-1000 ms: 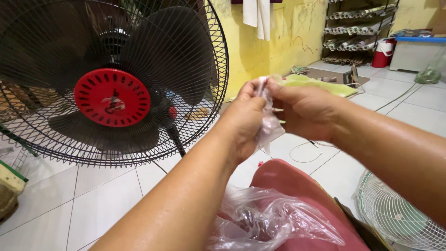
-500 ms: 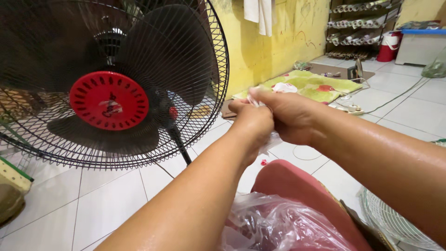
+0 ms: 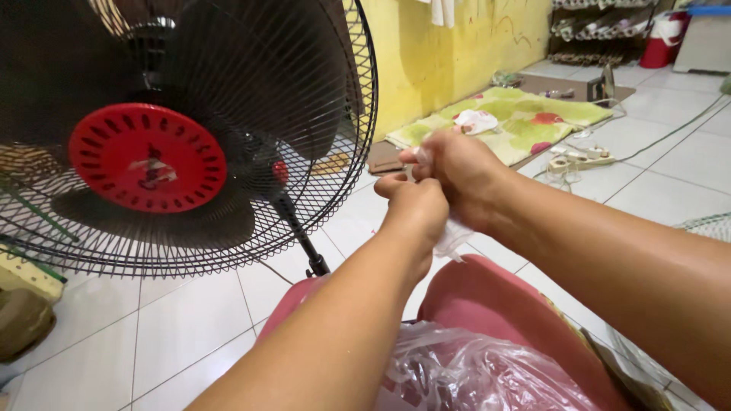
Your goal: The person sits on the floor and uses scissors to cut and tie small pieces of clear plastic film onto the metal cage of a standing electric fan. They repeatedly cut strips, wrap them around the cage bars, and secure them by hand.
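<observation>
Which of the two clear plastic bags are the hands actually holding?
The small bag pinched between both hands, left hand and right hand. The larger crumpled bag lies untouched on the lap.

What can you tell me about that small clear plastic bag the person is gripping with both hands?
The small clear plastic bag looks thin, soft and crumpled, whitish where it bunches. Most of it is hidden: the left hand and right hand close around it, pressed together in front of the fan. One loose corner hangs below the hands, and a small bit peeks out above the right hand's fingers. Its contents cannot be seen. It is held in the air, touching only the hands.
</observation>
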